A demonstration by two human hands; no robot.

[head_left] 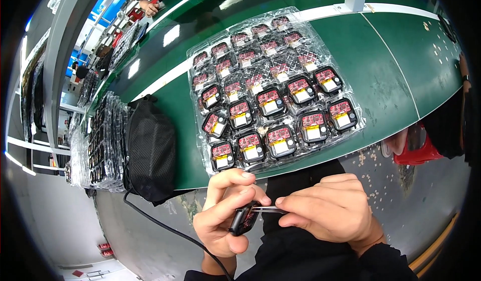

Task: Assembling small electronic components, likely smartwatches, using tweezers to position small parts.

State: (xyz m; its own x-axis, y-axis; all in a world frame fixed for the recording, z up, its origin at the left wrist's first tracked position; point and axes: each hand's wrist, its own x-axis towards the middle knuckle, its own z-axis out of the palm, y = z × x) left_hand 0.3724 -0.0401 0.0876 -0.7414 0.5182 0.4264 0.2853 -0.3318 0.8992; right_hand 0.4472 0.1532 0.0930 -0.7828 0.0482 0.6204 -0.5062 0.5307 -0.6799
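Two hands work below the table (401, 75) edge: the left hand (220, 221) clasps a small black device casing (244, 220), the right hand (330, 213) pinches metal tweezers (268, 209) at it; light, rigid, probably delicate, best held by its sides

Bright overhead light, glare on tray (300, 18), fisheye-bent edges

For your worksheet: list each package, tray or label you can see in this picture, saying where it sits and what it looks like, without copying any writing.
Clear plastic blister tray: on the green bench ahead, rows of pockets holding black casings with red circuit boards.
Small labels: on the boards, white and yellow rectangles.
Stack of clear trays: bench's left end, dark parts inside.
Black mesh bag: beside that stack, soft and rounded.
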